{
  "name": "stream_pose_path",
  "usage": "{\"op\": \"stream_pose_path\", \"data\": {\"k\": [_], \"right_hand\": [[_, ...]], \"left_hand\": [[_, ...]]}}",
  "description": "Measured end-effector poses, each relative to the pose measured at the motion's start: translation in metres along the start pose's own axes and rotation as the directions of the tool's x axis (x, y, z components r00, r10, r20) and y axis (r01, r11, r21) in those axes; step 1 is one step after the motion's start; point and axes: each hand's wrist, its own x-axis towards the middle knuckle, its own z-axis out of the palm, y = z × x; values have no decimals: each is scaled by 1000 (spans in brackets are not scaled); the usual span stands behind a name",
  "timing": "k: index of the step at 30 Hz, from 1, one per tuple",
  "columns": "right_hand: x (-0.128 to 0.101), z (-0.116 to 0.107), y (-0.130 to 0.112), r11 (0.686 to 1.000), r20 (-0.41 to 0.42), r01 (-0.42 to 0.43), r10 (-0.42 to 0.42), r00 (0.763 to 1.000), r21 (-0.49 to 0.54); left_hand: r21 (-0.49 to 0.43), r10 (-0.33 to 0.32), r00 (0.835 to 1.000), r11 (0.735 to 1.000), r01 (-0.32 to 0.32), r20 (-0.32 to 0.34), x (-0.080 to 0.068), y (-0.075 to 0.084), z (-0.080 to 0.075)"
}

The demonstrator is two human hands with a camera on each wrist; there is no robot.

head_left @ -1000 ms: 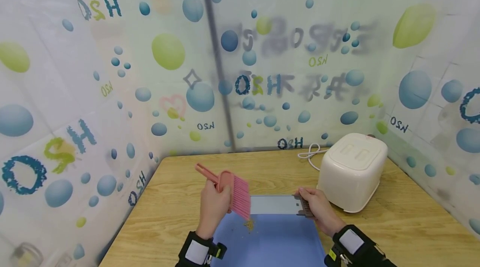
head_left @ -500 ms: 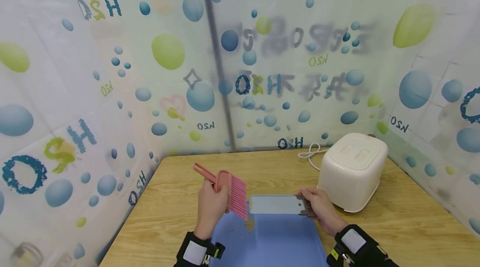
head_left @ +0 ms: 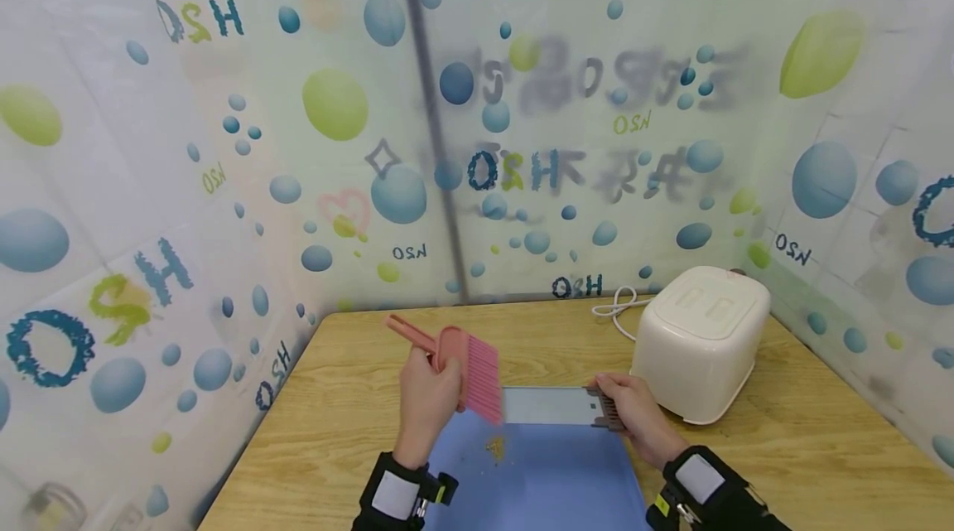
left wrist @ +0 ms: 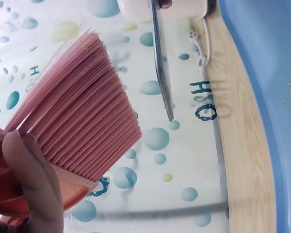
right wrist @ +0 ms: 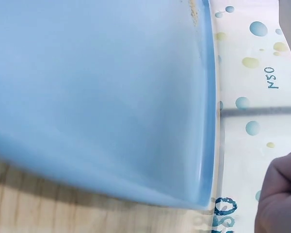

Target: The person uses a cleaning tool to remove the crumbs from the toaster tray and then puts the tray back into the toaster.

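In the head view my left hand [head_left: 430, 403] grips a small pink brush [head_left: 483, 378] near its head, with the handle pointing up and to the left. My right hand [head_left: 638, 417] pinches the brown-grey end of a flat, pale grey crumb tray [head_left: 547, 406], held over the back edge of a blue tray [head_left: 559, 481]. The bristles [left wrist: 89, 111] fan out in the left wrist view, apart from the crumb tray's thin edge [left wrist: 161, 68]. A small heap of tan crumbs [head_left: 495, 448] lies in the blue tray below the brush.
A cream toaster [head_left: 701, 345] stands at the right rear of the wooden table [head_left: 358, 398], its white cord [head_left: 615, 309] looped behind it. Patterned curtains [head_left: 402, 100] enclose the back and sides.
The brush swung slightly left, away from the crumb tray's end, then back right and up to beside it. The crumb tray has hardly moved.
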Motion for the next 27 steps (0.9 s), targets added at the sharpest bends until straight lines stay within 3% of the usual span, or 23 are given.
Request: {"op": "stream_pose_path", "data": {"k": [11, 27], "right_hand": [[0, 11, -4, 1000, -4, -3, 3, 1000, -22], [-4, 32, -9, 1000, 24, 20, -20, 999, -13]], "left_hand": [[0, 36, 998, 999, -36, 52, 1, 13, 22], [-101, 49, 989, 994, -35, 137, -9, 24, 56]]}}
